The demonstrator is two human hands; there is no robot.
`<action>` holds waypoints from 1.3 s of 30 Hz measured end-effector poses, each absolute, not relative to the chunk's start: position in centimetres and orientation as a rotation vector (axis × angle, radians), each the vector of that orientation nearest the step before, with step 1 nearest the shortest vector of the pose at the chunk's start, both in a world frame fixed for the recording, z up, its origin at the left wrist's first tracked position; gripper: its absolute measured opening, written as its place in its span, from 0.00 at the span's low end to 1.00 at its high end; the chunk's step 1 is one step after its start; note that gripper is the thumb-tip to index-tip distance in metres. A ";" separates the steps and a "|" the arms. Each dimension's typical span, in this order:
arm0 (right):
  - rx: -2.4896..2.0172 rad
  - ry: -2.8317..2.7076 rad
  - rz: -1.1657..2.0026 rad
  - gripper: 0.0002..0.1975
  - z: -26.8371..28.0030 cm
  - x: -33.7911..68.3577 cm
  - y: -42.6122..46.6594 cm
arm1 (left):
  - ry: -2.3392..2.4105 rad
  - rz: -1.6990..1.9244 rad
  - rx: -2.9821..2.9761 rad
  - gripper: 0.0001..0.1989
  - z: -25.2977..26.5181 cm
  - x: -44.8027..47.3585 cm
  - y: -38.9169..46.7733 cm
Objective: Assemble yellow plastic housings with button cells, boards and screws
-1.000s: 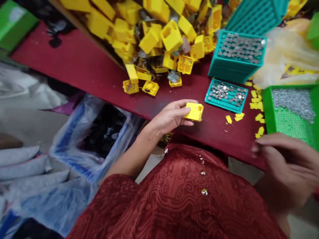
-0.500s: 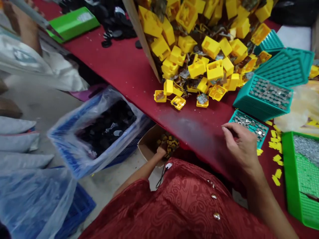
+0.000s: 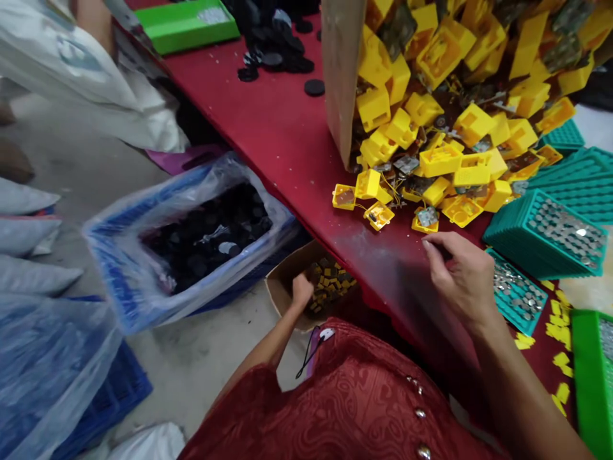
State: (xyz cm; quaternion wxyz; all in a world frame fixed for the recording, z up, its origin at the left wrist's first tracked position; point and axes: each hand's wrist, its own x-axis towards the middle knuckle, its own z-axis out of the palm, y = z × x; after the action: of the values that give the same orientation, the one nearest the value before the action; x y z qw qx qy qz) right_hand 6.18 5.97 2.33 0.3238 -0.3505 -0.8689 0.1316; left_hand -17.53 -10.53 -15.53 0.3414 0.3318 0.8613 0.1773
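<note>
Below the table edge, my left hand (image 3: 302,291) is inside a cardboard box (image 3: 278,289), its fingers curled closed. Small yellow plastic pieces (image 3: 332,281) lie in the box beside it; what the fingers hold, if anything, is hidden. Over the red tabletop, my right hand (image 3: 460,275) has thumb and forefinger pinched together. Anything between those fingertips is too small to name. Just right of that hand is a teal tray (image 3: 524,326) with small round metal discs, partly covered by the wrist. Open yellow plastic cases (image 3: 440,160) with wires and circuit boards spill out beyond it.
A tilted cardboard carton (image 3: 341,83) stands around the yellow cases. Stacked teal trays (image 3: 512,223) and a green tray (image 3: 589,377) are at right. A plastic-lined blue crate (image 3: 112,268) of black discs sits on the floor. At upper left is another person's arm (image 3: 96,25).
My left hand has drawn back from the yellow pieces toward the left side of the box, fingers curled. The right hand stays pinched over the table. The view has shifted.
</note>
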 end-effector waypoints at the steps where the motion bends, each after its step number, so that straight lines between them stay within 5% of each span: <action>1: -0.876 -2.280 0.336 0.07 2.4 5.1 6.5 | 2.304 0.561 0.784 0.18 -14.7 -18.4 -10.6; 8: -0.772 -2.584 -0.050 0.19 3.2 -3.9 10.5 | 2.309 1.414 1.239 0.20 -4.5 -22.6 -5.5; 11: -0.839 -2.774 -0.085 0.20 4.2 -6.5 10.5 | 2.205 1.165 1.663 0.28 -2.2 -23.3 -1.1; 14: -0.844 -2.854 -0.023 0.21 4.8 -7.1 10.3 | 2.076 0.960 1.784 0.26 -2.0 -23.1 1.9; 23: -0.672 -2.439 0.098 0.19 1.8 1.3 9.5 | 1.694 1.351 2.128 0.11 -2.9 -18.0 3.4; 30: -0.858 -1.833 0.499 0.17 -1.2 6.3 10.2 | 1.446 1.336 2.263 0.14 -1.7 -13.3 5.1; 39: -1.085 -1.682 0.501 0.12 0.5 12.3 6.6 | 1.449 1.236 2.111 0.18 -1.5 -12.0 5.0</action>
State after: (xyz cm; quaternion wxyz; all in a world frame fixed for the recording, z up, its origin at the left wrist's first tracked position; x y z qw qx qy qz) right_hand 12.27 6.65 0.51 0.5134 -0.4515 -0.6994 0.2085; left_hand -12.02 4.98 -1.52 0.1488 0.7343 0.5039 0.4299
